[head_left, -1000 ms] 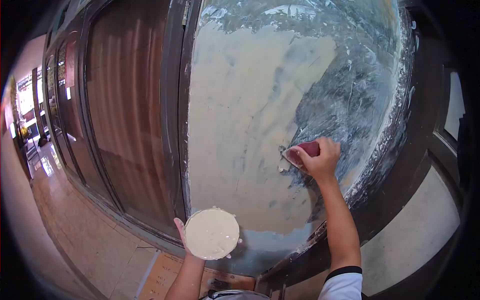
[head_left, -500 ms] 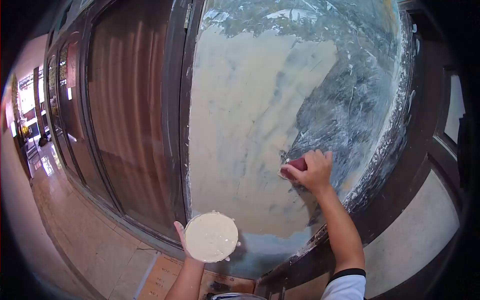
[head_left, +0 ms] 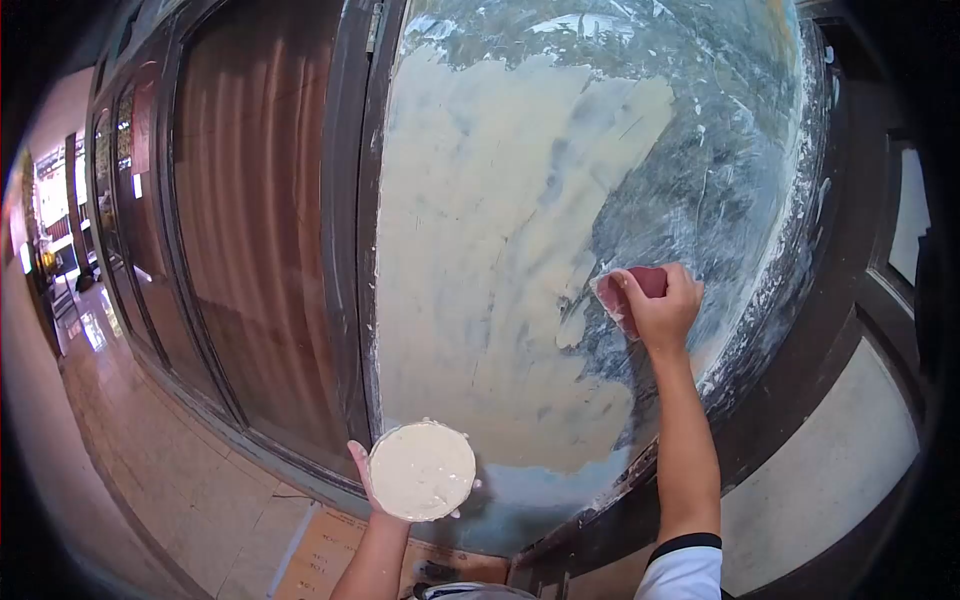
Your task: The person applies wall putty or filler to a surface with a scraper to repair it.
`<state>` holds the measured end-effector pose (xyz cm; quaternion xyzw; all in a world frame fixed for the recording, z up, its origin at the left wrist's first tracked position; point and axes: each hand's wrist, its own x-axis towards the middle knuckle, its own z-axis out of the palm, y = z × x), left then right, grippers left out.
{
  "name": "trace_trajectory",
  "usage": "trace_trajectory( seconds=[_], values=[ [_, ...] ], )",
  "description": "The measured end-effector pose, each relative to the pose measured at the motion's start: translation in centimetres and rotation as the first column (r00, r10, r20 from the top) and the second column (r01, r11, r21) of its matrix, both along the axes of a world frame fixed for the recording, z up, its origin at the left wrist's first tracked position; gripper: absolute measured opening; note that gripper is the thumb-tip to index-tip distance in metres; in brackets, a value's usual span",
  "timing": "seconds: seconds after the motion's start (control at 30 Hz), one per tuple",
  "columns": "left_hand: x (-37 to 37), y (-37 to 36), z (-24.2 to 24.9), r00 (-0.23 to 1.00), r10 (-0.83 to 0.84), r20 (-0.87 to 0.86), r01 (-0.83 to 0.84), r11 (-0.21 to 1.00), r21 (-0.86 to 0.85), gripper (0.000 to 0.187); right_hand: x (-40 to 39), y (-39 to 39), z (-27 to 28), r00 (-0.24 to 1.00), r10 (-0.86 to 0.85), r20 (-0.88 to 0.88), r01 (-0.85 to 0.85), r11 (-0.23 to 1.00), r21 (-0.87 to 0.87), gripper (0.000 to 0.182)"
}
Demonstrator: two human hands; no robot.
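My right hand [head_left: 667, 308] grips a dark red, flexible putty scraper [head_left: 617, 296] smeared with pale filler along its edge. The scraper is at the wall, beside the border between the cream putty coat [head_left: 470, 240] and the bare grey-blue surface [head_left: 690, 200]. Lower down, my left hand [head_left: 364, 470] supports a round container of cream putty [head_left: 422, 471] from below, its fingertips showing around the far rim. Putty fills the container's top, and most of its sides are hidden.
Left of the wall stands a dark-framed glass door [head_left: 255, 230] with a brown curtain behind it. A dark wooden frame with pale panels [head_left: 830, 460] is at the right. Printed cardboard [head_left: 320, 555] lies on the tiled floor [head_left: 190, 480] below.
My right hand has moved up and to the right with the scraper, off the cream patch toward the grey area. My left hand and the container have barely moved.
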<state>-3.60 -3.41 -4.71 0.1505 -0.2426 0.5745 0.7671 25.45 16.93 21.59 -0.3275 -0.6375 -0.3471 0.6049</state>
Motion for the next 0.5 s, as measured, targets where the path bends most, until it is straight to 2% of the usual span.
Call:
trace_trajectory(
  seconds=[0.03,0.1,0.13,0.17,0.23,0.27,0.3,0.37,0.4,0.43,0.47,0.5],
  values=[
    [0.0,0.1,0.1,1.0,-0.01,0.009,0.01,1.0,0.011,0.121,0.0,-0.2,-0.4,1.0,-0.002,-0.002,0.002,1.0,0.002,0.053],
    [-0.3,0.4,-0.2,1.0,0.005,-0.008,-0.005,1.0,0.018,0.12,-0.2,-0.8,-2.0,0.962,0.015,0.273,-0.024,0.999,0.026,0.053],
    [-0.4,0.5,-0.3,1.0,0.002,-0.012,-0.002,0.999,0.032,0.12,-0.4,-1.1,-2.9,0.932,0.05,0.358,-0.038,0.998,-0.04,0.053],
    [-0.4,0.6,-0.5,1.0,0.001,-0.015,0.0,0.999,0.045,0.119,-0.4,-0.9,-2.7,0.931,0.051,0.362,-0.04,0.998,-0.039,0.053],
    [-0.3,0.6,-0.4,1.0,-0.001,-0.021,0.002,0.999,0.036,0.119,-0.4,-0.5,-2.2,0.952,-0.065,0.301,0.048,0.997,0.062,0.052],
    [-0.2,0.8,-0.3,1.0,-0.002,-0.008,0.002,1.0,0.029,0.119,-0.4,-0.2,-1.2,0.989,-0.045,0.14,0.039,0.998,0.05,0.051],
    [-0.1,0.8,-0.4,1.0,-0.003,0.007,0.003,1.0,0.019,0.12,-0.2,-0.3,-0.7,0.989,-0.048,0.138,0.042,0.998,0.045,0.051],
    [0.0,0.8,-0.6,1.0,0.008,0.002,-0.008,1.0,0.016,0.12,0.0,-0.4,-0.3,1.0,-0.011,0.006,0.011,1.0,0.006,0.05],
    [0.0,0.6,-0.5,1.0,0.002,0.004,-0.002,1.0,0.015,0.12,-0.1,-0.1,-1.3,0.995,0.042,0.092,-0.047,0.997,0.055,0.051],
    [0.1,0.5,-0.2,1.0,-0.001,0.007,0.0,1.0,0.017,0.12,-0.4,-0.5,-2.4,0.995,0.043,0.093,-0.049,0.997,0.06,0.051],
    [0.3,0.3,0.3,0.998,0.059,0.038,-0.052,0.985,-0.166,0.12,-0.8,-1.1,-3.6,0.964,0.05,0.26,-0.047,0.999,-0.018,0.051],
    [0.4,0.5,0.3,0.997,0.063,0.043,-0.055,0.985,-0.164,0.12,-1.0,-1.2,-4.3,0.905,0.069,0.42,-0.03,0.995,-0.098,0.051]
  ],
)
